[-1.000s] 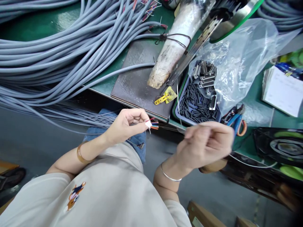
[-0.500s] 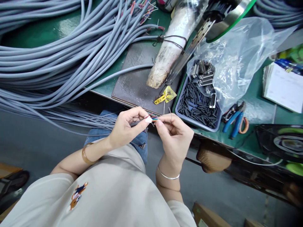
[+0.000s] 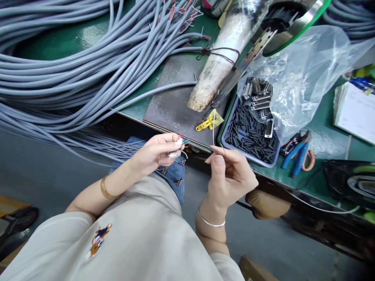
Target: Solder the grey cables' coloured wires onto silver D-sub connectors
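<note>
My left hand (image 3: 162, 150) is closed on a bundle of coloured wires (image 3: 185, 141), whose thin ends stick out past the thumb; a bit of white shows at the fingertips. To the right, apart from the bundle, my right hand (image 3: 230, 171) has its thumb against its curled fingers. A fine dark strand shows above its index finger, but what the fingers grip is hidden. A thin white wire (image 3: 214, 127) hangs down to the index fingertip. Beyond it, a yellow tool (image 3: 204, 125) lies on the dark board (image 3: 168, 105).
Grey cables (image 3: 88, 74) cover the bench's left side. A wrapped white tube (image 3: 211, 74) leans over the board. Right of it are a bin (image 3: 249, 154) of black sleeves and metal connectors, a plastic bag (image 3: 310, 78) and blue-handled pliers (image 3: 299, 156). Small connectors (image 3: 178, 182) rest on my lap.
My right hand has drawn away from the wire bundle to the right and slightly down. My left hand keeps the bundle. The whole view has shifted a little.
</note>
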Demonstrator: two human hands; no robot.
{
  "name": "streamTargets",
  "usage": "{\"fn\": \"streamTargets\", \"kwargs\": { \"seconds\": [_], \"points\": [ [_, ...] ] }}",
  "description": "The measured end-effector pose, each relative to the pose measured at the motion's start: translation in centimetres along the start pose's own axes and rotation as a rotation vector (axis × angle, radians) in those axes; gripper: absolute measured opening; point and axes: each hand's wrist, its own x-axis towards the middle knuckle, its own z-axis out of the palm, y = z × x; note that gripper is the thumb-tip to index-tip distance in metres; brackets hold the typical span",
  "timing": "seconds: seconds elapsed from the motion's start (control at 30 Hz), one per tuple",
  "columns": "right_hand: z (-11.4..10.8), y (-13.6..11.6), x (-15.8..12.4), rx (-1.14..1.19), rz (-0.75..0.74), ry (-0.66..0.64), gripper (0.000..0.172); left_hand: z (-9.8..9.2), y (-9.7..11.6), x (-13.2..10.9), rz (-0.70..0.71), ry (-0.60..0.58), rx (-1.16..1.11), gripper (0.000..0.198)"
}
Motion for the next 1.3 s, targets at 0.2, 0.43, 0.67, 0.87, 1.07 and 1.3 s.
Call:
{"fn": "streamTargets", "kwargs": {
  "seconds": [0.2, 0.43, 0.67, 0.87, 1.07, 1.3],
  "points": [
    [-0.1, -0.5, -0.1, 0.019, -0.039, -0.05, 0.024, -1.4, 1.1, -0.6, -0.07, -0.106, -0.196, 0.028],
    [-0.1, -1.1, 0.0, -0.066, -0.087, -0.112, 0.027, -1.6, 1.4, -1.5, -0.031, -0.145, -0.212, 0.04],
    [1.2, -2.0, 0.7, 0.048, -0.12, -0.217, 0.033, -2.0, 1.2, -1.8, -0.001, -0.139, -0.183, 0.042],
    [1.5, -2.2, 1.1, 0.102, -0.009, -0.3, 0.022, -0.9, 0.2, -1.4, 0.129, 0.044, 0.086, 0.039],
    [1.1, -0.8, 0.7, 0.018, 0.017, -0.271, 0.009, 0.2, -1.4, -1.2, 0.409, 0.116, 0.459, 0.026],
    [-0.3, 0.3, 0.6, -0.1, 0.112, -0.018, 0.012, 0.7, -1.6, -1.2, 0.488, 0.259, 0.572, 0.026]
  ]
}}
